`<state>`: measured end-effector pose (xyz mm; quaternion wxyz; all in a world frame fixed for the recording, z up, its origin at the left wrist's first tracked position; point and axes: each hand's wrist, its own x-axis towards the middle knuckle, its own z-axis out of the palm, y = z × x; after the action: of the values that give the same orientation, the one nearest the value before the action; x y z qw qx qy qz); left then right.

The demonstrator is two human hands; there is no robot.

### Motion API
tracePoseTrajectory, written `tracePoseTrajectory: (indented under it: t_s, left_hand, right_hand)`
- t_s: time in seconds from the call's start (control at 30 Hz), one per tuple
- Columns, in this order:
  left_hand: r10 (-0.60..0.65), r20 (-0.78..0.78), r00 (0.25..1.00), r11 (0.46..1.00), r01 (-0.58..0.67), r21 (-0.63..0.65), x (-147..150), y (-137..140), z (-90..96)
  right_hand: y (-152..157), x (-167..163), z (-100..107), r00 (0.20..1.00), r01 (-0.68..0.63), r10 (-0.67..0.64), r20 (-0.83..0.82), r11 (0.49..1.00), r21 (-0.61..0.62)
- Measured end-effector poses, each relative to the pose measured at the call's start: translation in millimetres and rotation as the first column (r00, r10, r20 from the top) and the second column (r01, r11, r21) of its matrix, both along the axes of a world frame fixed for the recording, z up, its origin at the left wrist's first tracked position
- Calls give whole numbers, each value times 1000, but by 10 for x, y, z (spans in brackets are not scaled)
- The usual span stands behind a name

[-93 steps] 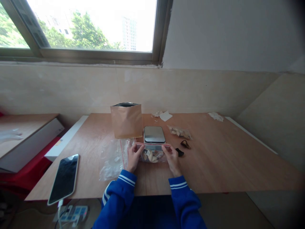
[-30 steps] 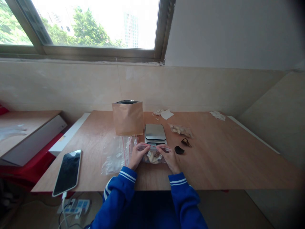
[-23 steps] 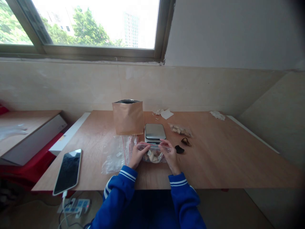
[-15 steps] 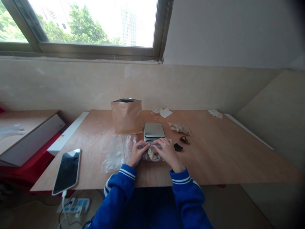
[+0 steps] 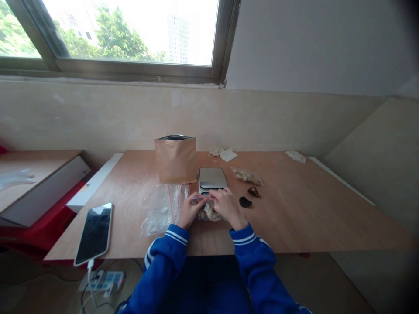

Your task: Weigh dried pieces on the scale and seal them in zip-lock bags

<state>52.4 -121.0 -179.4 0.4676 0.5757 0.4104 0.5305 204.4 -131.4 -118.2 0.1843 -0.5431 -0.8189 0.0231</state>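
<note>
A clear zip bag [image 5: 210, 213] with pale, chunky pieces in it lies at the table's front, just before the scale. My left hand [image 5: 190, 210] pinches the left part of its top edge, where a reddish seal strip runs. On the same edge, close beside the left thumb, my right hand [image 5: 226, 206] is closed with its fingers pressed together. Behind the hands stands a small digital scale [image 5: 212, 178] with a bare metal plate; the fingers partly cover its front. Flat empty zip bags [image 5: 159, 213] lie to the left of my left hand.
An open brown kraft pouch [image 5: 176, 160] stands behind the flat bags. Another filled zip bag [image 5: 247, 176] lies right of the scale, near a brown scrap [image 5: 254, 192] and a black piece [image 5: 245, 202]. A phone [image 5: 94, 234] on a cable overhangs the front left edge.
My right hand has slid left along the bag's top edge, closer to my left hand. The left hand stays on its part of the edge. The view has shifted slightly.
</note>
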Motion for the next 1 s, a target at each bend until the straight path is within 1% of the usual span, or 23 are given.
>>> tracePoseTrajectory:
  t_s: [0.2, 0.33, 0.57, 0.7, 0.8, 0.9, 1.0]
  left_hand:
    - [47, 1, 999, 999, -47, 10, -2, 3, -5]
    - [55, -20, 998, 998, -56, -5, -4, -3, 9]
    - [67, 10, 998, 997, -66, -25, -6, -1, -4]
    - [91, 35, 995, 995, -89, -44, -16, 9, -39]
    - [72, 47, 996, 996, -69, -61, -22, 11, -45]
    - [50, 49, 998, 997, -47, -54, -21, 12, -30]
    - [79, 54, 995, 996, -77, -40, -21, 19, -32]
  right_hand:
    - [5, 67, -30, 997, -2, 1, -74, 1000, -16]
    - [25, 119, -51, 998, 36, -36, -46, 999, 3]
    - [15, 108, -88, 999, 16, -14, -48, 1000, 24]
    - [43, 211, -138, 999, 43, -42, -30, 999, 24]
    - [65, 314, -158, 999, 42, -42, -32, 999, 10]
    - [60, 356, -155, 998, 24, -24, -63, 1000, 1]
    - [34, 341, -150, 993, 24, -26, -119, 1000, -14]
